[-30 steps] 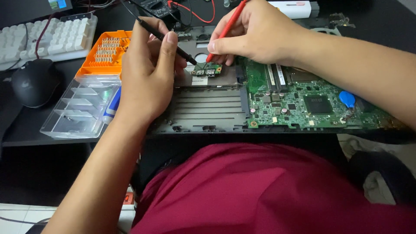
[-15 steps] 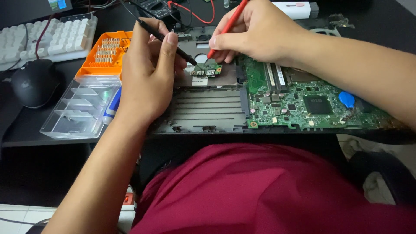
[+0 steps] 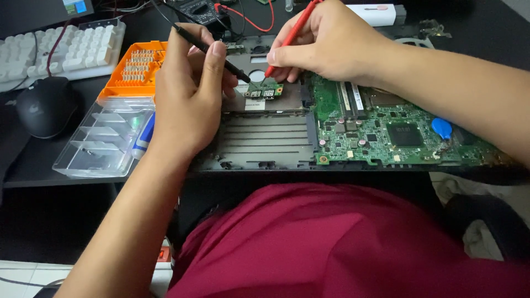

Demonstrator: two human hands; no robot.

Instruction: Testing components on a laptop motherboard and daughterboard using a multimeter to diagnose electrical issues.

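Two probes on one small green daughterboard (image 3: pixel 264 88) in the open grey laptop chassis (image 3: pixel 265 140), near the desk's (image 3: pixel 66 176) far edge. Left hand (image 3: pixel 190 94) pinches the thin black probe (image 3: pixel 207 48), right hand (image 3: pixel 326 44) pinches the thin red probe (image 3: pixel 290 34); both tips touch it. One large green mainboard (image 3: pixel 386 129) on the right. One orange bit tray (image 3: pixel 132 69), one clear plastic lid (image 3: pixel 102 135), one black mouse (image 3: pixel 44 105), one white keyboard (image 3: pixel 55 49) at the left edge

Electronics repair desk: bare motherboard (image 3: pixel 386 129), screwdriver-bit case (image 3: pixel 135 69).
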